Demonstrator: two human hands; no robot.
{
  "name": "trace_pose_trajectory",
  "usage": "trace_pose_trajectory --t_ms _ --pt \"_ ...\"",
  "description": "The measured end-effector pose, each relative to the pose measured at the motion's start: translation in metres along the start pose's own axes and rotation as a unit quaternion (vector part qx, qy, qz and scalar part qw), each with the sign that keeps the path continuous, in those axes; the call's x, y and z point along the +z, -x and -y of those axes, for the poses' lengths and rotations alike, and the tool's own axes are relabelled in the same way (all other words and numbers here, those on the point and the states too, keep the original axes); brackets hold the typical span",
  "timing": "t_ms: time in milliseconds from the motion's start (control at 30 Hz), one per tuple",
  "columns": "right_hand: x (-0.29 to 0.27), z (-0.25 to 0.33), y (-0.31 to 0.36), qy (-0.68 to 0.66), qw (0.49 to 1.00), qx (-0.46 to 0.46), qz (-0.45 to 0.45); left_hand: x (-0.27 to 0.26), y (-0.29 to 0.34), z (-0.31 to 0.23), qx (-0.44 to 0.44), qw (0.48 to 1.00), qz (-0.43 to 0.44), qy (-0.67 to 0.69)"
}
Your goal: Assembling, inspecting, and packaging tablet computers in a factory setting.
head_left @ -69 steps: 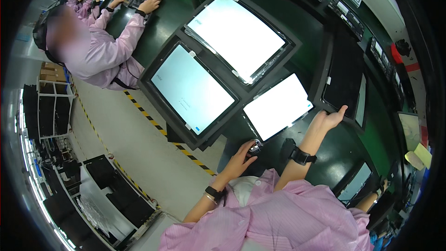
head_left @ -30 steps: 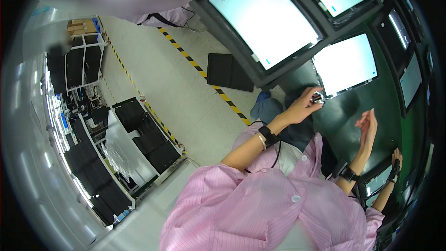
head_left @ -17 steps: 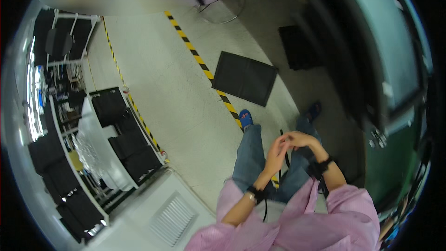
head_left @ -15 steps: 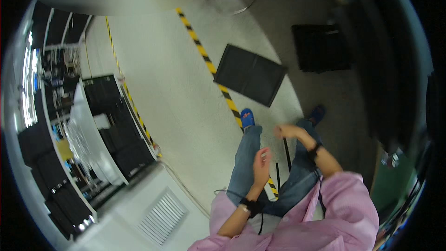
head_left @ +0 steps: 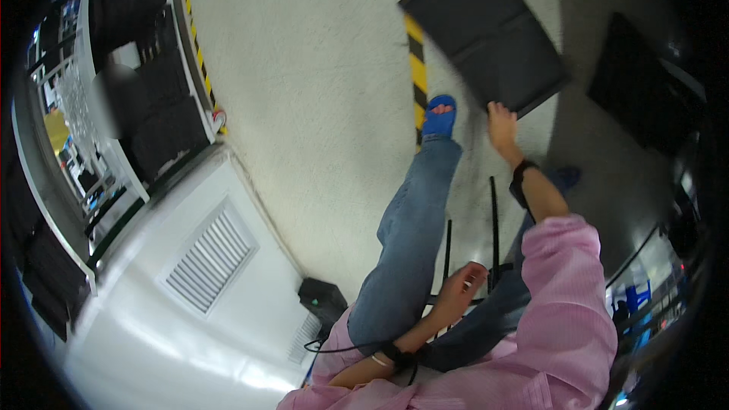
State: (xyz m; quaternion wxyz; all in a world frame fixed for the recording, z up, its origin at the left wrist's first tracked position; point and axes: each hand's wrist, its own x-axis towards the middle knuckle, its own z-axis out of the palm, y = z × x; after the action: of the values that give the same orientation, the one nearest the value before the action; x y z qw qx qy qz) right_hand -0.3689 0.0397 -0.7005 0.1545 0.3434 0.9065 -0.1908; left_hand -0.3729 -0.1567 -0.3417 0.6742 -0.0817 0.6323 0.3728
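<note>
A flat black rectangular panel [head_left: 490,34], creased across its middle, lies on the pale floor in front of me. My right hand [head_left: 503,130] reaches down to its near edge, fingers closed over the rim close to the near corner. Back over the gap between my thighs is my left hand [head_left: 459,293], its fingers loosely bent and apart, with nothing visible in them. Dark straps circle both wrists, and a thin black cable runs by the left one.
Yellow-black floor tape [head_left: 416,61] passes beside my blue slipper [head_left: 440,115]. Another black object [head_left: 642,83] stands at the right. On the left are a white cabinet [head_left: 152,334] with a vent and a rack of black bins [head_left: 159,118]. Thin black bars [head_left: 494,220] show between my legs.
My right hand has stretched forward from above my leg onto the panel's near edge. The left hand has drawn back toward my lap. My view has shifted, bringing the panel closer.
</note>
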Motion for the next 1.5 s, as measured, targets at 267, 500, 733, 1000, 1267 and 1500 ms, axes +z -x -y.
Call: trace_pose_trajectory --t_ms 267,500,733,1000,1267,1500 --pt "-0.500 0.107 0.218 -0.424 0.894 -0.025 -0.144 -0.096 0.072 -0.154 0.006 0.835 0.123 0.536" --pt "-0.621 0.133 0.483 -0.127 0.911 -0.176 -0.352 -0.041 0.159 -0.349 0.182 0.894 0.318 0.257" --pt "-0.588 0.104 0.607 0.104 0.801 0.287 -0.515 0.138 0.302 -0.406 0.459 0.770 0.395 -0.200" --pt "-0.479 0.035 0.788 0.084 0.597 0.676 -0.423 0.487 0.282 -0.236 0.186 0.626 0.544 -0.527" --pt "-0.449 -0.077 0.821 -0.018 0.596 0.715 -0.364 0.597 0.143 -0.168 0.547 0.461 0.262 -0.648" --pt "-0.546 -0.176 0.637 -0.242 0.743 0.393 -0.485 0.619 0.097 -0.187 0.482 0.361 0.119 -0.790"
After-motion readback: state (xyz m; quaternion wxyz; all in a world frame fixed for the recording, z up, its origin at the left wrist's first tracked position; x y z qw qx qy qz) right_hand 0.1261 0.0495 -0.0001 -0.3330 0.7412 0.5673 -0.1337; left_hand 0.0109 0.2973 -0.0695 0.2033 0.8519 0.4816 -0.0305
